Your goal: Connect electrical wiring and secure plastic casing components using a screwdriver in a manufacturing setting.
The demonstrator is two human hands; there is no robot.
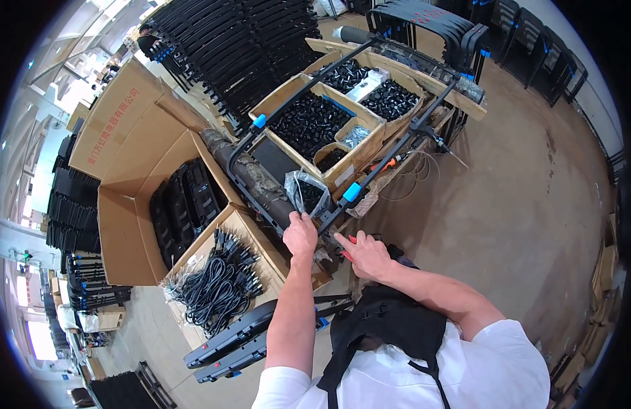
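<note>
At left: open brown cardboard box [124, 235] of black plastic parts [186, 204], then tangled black plugged cables [220, 293]. Brown compartmented tray [360, 153] of small black pieces [309, 126] ahead; clear plastic bag [305, 194] just beyond left hand [300, 235], crowding the work spot. Black metal tube frame [309, 86], blue bands [351, 191] on both sides, spanning over tray. Left fingers curled by its near end, can't tell if clamped; right hand [370, 258] closed around red-handled tool [345, 255].

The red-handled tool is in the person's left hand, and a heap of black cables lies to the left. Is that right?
No: the head view shows the red-handled tool in the right hand, not the left hand. The heap of black cables does lie to the left.
</note>
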